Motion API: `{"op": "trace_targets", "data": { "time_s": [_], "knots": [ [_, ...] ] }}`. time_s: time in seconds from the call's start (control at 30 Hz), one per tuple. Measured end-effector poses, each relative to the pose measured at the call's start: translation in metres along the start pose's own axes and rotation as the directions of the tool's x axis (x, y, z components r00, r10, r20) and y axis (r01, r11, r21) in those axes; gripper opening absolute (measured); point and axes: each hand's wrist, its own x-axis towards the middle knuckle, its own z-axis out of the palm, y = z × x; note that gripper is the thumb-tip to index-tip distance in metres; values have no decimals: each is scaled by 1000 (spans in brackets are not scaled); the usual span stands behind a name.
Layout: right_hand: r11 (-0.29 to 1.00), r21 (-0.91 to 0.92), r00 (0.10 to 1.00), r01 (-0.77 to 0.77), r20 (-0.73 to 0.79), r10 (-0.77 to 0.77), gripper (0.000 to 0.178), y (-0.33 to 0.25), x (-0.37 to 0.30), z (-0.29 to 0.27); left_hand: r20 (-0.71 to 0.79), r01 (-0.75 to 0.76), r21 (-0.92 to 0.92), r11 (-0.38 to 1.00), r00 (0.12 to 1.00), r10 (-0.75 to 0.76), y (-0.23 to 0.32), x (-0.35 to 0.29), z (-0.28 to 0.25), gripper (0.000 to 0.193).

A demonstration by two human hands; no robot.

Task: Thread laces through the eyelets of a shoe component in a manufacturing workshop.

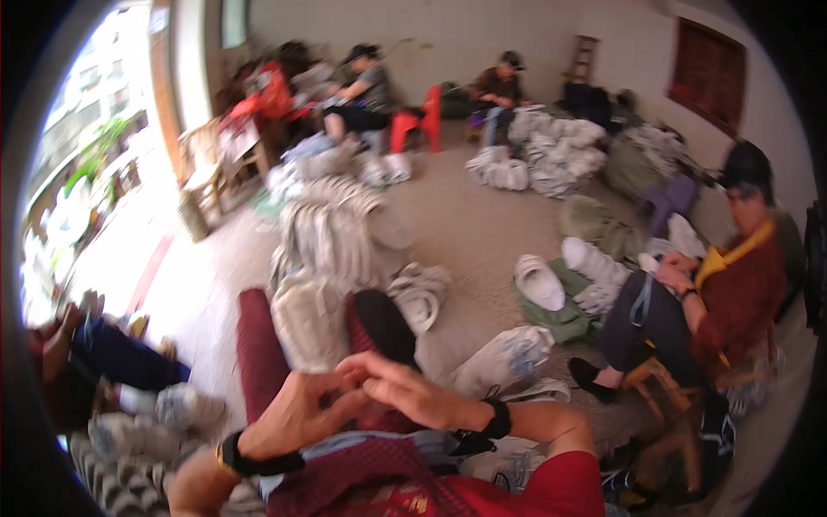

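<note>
Above my lap, my left hand (303, 410) and my right hand (407, 389) meet, fingers bent and pressed together. Whatever lies between the fingertips, if anything, is too small and blurred to make out. Black bands circle both wrists. Below them spread a dark red checked apron (353, 478) and my dark red trouser legs (263, 345). Between my knees stands a pale shoe-like bundle (308, 319); just beyond it, pale shoes lie in stacked rows (332, 237). More pale shoes (420, 297) rest by my right knee.
At the right, a person (741, 276) sits on a wooden stool (668, 388), near a white shoe (538, 283) on green cloth. Another person's arms and dark legs (121, 349) show at left. Two people sit farther back, near a red plastic chair (418, 125) and shoe heaps (556, 151).
</note>
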Motion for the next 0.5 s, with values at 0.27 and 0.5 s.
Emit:
{"op": "trace_targets", "data": {
  "time_s": [0.27,0.5],
  "knots": [
    [980,-169,993,-107,21,112,16,21,24,-9,-15,-70,53,996,997,71,-34,-14,-13,27],
    [971,-235,996,-51,53,66,17,37,58,-29,-109,140,-63,988,983,-146,-56,-7,-16,29]
  ]
}}
